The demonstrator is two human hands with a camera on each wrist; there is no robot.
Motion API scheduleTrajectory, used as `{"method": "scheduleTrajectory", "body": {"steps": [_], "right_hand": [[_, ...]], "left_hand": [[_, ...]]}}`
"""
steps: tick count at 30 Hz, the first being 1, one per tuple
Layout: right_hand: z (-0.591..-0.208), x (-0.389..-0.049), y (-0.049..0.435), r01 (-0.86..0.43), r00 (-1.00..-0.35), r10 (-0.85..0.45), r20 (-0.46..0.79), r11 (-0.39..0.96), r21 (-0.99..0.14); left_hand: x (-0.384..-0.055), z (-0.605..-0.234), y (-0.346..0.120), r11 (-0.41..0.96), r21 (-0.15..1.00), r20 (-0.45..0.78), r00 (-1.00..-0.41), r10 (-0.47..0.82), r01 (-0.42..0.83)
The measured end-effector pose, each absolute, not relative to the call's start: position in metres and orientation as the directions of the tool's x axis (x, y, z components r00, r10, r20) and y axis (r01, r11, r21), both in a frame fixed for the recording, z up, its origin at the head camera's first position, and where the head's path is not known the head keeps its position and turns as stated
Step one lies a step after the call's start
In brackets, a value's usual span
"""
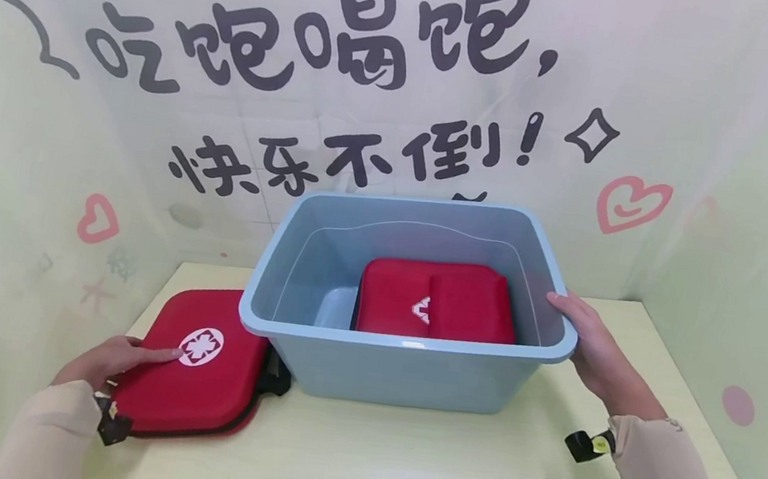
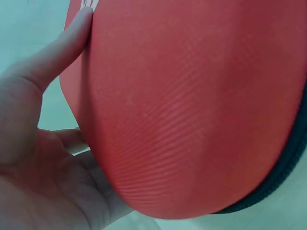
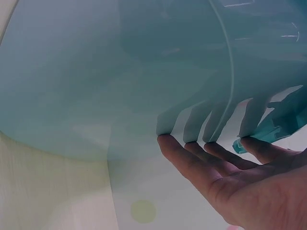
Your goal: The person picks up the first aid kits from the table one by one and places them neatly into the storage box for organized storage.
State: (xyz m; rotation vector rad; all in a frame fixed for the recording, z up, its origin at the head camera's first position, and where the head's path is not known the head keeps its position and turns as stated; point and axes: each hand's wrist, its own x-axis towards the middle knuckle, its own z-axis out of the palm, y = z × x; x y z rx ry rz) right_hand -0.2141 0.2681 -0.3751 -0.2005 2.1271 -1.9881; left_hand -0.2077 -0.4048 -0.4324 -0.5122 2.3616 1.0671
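Observation:
A red first-aid case [image 1: 210, 395] with a white round emblem and a dark zip lies at the left, beside the blue storage bin [image 1: 402, 375]. My left hand [image 1: 113, 362] grips the case's left side. In the left wrist view the thumb [image 2: 62, 52] presses its top, while the other fingers reach under the edge. At the bin's right end, my right hand [image 1: 601, 357] holds the rim, thumb over it. The right wrist view shows the fingers [image 3: 192, 165] against the outer wall. Red cases [image 1: 470, 303] sit inside the bin, their lower parts hidden by its front wall.
Both the bin and the left case rest on a pale wooden table [image 1: 355, 462]. Printed white cloth walls [image 1: 397, 136] enclose the back and sides. A black strap or handle [image 1: 277, 375] sticks out between the case and the bin.

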Motion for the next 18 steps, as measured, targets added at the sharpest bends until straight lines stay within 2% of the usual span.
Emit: {"method": "scheduleTrajectory", "body": {"steps": [9, 18], "right_hand": [[-0.374, -0.213, 0.268, 0.047, -0.966, -0.252, -0.065, 0.074, -0.996], [-0.373, -0.212, 0.268, 0.040, -0.967, -0.248, -0.058, 0.080, -0.996]], "left_hand": [[-0.205, -0.425, -0.405, 0.579, 0.606, -0.597, -0.793, -0.122, -0.545], [-0.210, -0.417, -0.412, 0.572, 0.657, -0.539, -0.836, -0.099, -0.491]]}}
